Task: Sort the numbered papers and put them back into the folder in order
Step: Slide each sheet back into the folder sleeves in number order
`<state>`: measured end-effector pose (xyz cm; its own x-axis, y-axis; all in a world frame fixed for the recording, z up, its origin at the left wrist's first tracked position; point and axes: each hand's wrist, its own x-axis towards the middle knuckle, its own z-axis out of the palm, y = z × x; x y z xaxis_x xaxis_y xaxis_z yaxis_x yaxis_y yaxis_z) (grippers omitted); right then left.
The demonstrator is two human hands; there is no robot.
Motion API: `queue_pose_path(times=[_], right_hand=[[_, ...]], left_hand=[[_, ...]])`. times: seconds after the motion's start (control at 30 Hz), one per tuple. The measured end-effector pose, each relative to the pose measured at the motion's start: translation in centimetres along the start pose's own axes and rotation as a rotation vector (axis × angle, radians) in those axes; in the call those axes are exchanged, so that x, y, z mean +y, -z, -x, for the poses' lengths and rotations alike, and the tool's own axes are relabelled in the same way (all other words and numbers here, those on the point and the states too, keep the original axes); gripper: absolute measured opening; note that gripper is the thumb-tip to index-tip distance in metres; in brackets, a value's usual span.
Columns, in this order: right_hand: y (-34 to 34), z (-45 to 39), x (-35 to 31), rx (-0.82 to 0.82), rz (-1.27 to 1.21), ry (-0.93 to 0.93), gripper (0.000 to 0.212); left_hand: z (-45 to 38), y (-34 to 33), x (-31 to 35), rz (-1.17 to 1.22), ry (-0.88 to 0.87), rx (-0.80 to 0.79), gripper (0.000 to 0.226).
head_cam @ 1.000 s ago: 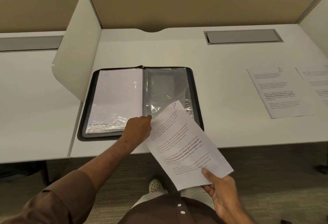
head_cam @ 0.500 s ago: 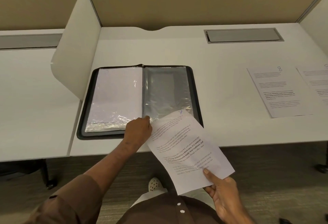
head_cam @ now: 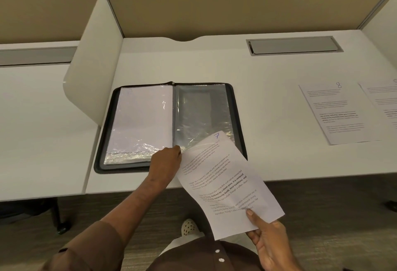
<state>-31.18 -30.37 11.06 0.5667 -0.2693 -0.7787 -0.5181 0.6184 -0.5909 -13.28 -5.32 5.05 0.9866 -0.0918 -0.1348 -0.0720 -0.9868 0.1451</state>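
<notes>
Nearest me, my right hand [head_cam: 271, 247] pinches the near corner of the sheet marked 7 [head_cam: 223, 182], thumb on top of the print, fingers curled beneath. The sheet slants up and leftward, its far end with the blue 7 lying over the near right corner of the folder [head_cam: 171, 127]. Just left of it, my left hand [head_cam: 166, 162] is curled at the near edge of the right-hand sleeve [head_cam: 202, 114], fingertips pinching the plastic by the spine. The folder lies open flat on the bench [head_cam: 268, 73]; its left sleeve [head_cam: 141, 120] holds a white page, the right one looks clear and grey. Further right on the bench lies the sheet marked 8 [head_cam: 337, 112], with another sheet [head_cam: 384, 103] just beside it, cut off by the frame. At the far right sits a grey cable hatch [head_cam: 294, 45].
</notes>
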Motion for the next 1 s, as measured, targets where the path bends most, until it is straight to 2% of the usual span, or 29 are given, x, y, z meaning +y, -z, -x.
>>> queue_pose_path(times=[0.3,0.47,0.63,0.7,0.77,0.9,1.0], right_hand=[[0.6,-0.1,-0.2,0.012,-0.006,-0.018,0.044],[0.5,0.2,-0.4,0.015,-0.011,-0.007,0.036],[0.1,0.1,-0.2,0.011,-0.026,-0.023,0.042],[0.1,-0.1,-0.2,0.015,-0.041,-0.042,0.046],[0.2,-0.2,-0.2,0.025,-0.049,-0.057,0.042],[0.5,-0.4,0.1,0.042,-0.069,-0.087,0.037],[0.6,-0.5,0.3,0.056,-0.079,-0.103,0.042]], left_hand=[[-0.5,0.6,-0.9,-0.072,-0.069,-0.016,0.026],[-0.6,0.6,-1.1,-0.088,-0.104,-0.017,0.026],[-0.4,0.6,-1.0,-0.071,-0.045,-0.052,0.031],[-0.2,0.5,-1.2,0.074,0.086,-0.034,0.036],[-0.1,0.8,-1.5,0.286,0.258,-0.057,0.039],[1.0,1.7,-1.7,0.965,0.577,-0.252,0.026],[3.0,1.1,-1.5,1.180,0.664,-0.409,0.031]])
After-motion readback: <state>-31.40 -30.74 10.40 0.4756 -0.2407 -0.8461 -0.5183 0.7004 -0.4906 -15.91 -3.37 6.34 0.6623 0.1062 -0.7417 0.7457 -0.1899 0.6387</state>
